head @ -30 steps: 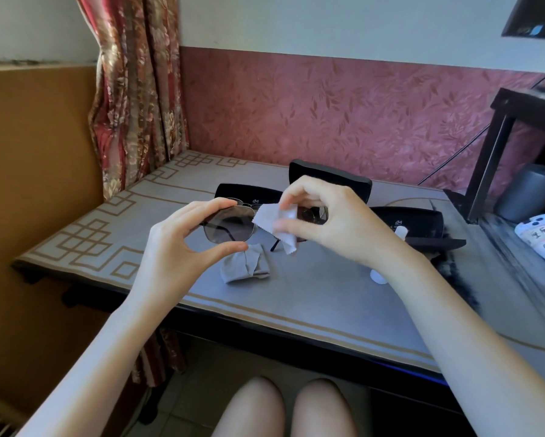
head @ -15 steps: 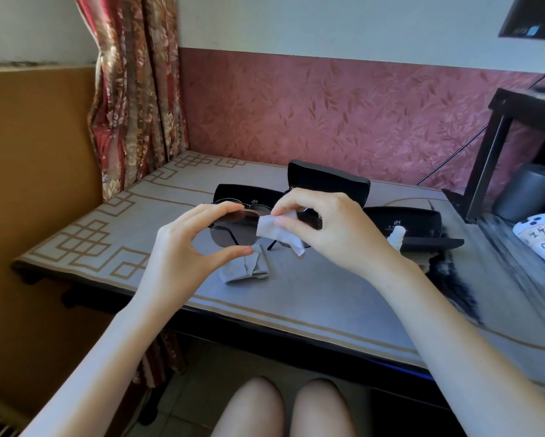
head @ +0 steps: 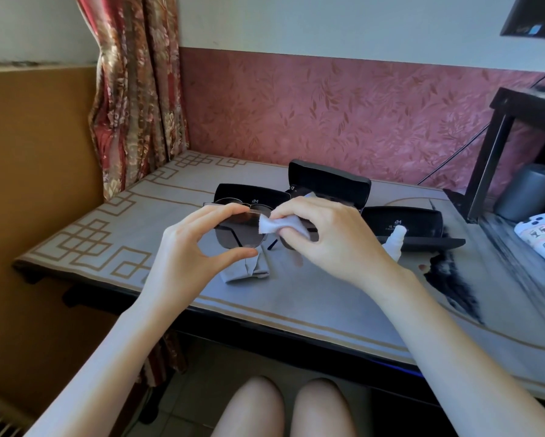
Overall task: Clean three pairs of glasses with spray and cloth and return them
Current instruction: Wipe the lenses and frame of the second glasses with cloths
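Observation:
My left hand (head: 195,247) pinches a pair of dark-lensed glasses (head: 239,230) by the left lens rim, thumb below and forefinger on top, above the table. My right hand (head: 328,238) pinches a small white cloth (head: 277,224) against the bridge and right lens. Behind the hands stand three black glasses cases: an open left case (head: 249,193), an open middle case (head: 331,181) and an open right case (head: 403,222). A white spray bottle (head: 395,241) lies just right of my right hand, partly hidden by it.
A folded grey cloth (head: 249,271) lies on the grey patterned table (head: 296,298) below the glasses. A black stand (head: 492,159), a grey cylinder (head: 529,190) and a white controller (head: 542,238) crowd the right side. A curtain (head: 135,89) hangs at the left.
The glasses and both hands have come slightly lower and closer together. The white cloth has shifted left across the frame toward the bridge.

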Tool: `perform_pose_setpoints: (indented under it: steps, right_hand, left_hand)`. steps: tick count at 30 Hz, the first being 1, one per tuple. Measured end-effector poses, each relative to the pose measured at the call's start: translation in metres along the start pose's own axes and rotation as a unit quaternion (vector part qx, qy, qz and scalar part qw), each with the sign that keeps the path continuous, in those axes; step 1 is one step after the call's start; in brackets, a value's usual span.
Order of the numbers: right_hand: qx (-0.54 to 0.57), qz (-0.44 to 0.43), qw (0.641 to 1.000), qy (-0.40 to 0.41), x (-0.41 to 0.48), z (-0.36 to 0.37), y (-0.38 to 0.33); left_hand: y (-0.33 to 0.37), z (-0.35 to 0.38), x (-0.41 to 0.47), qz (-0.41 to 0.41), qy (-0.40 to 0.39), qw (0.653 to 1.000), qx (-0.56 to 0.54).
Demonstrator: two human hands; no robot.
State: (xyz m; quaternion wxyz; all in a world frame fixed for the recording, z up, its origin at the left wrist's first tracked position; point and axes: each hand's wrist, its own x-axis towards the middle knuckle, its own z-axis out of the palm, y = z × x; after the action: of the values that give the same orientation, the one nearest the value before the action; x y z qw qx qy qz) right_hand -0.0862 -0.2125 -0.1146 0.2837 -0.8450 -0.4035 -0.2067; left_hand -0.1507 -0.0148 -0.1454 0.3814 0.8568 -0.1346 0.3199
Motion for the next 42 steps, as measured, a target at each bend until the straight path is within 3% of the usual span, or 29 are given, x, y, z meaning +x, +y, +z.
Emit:
perform_pose_setpoints:
  steps: [5,9,21,31,36,40,42]
  right_hand:
    - [0.14,0.066,0.985,-0.071,0.009,-0.006,0.004]
    - [0.167,0.108,0.976,-0.09,0.026,-0.018,0.007]
    - [0.214,0.245,0.945,-0.04,0.05,-0.03,0.026]
    - [0.238,0.118,0.958,-0.11,0.022,-0.045,0.004]
    - [0.178,0.08,0.97,-0.143,0.003,-0.036,0.007]
    - [0.194,0.065,0.959,-0.193,-0.006,-0.04,0.005]
    - [0.216,0.062,0.958,-0.175,-0.005,-0.045,0.004]
  left_hand:
    - [0.0,-0.001,0.0,-0.004,0.004,1.0,-0.003]
    - [0.001,-0.002,0.0,-0.005,0.002,1.0,-0.001]
    - [-0.001,-0.004,0.001,-0.002,0.007,1.0,-0.007]
    - [-0.006,-0.005,0.0,-0.013,0.024,0.999,-0.028]
    - [-0.008,-0.004,0.001,-0.007,0.029,0.999,-0.028]
    - [-0.008,-0.004,0.002,-0.007,0.027,0.999,-0.032]
    - [-0.007,-0.004,0.001,-0.007,0.025,0.999,-0.033]
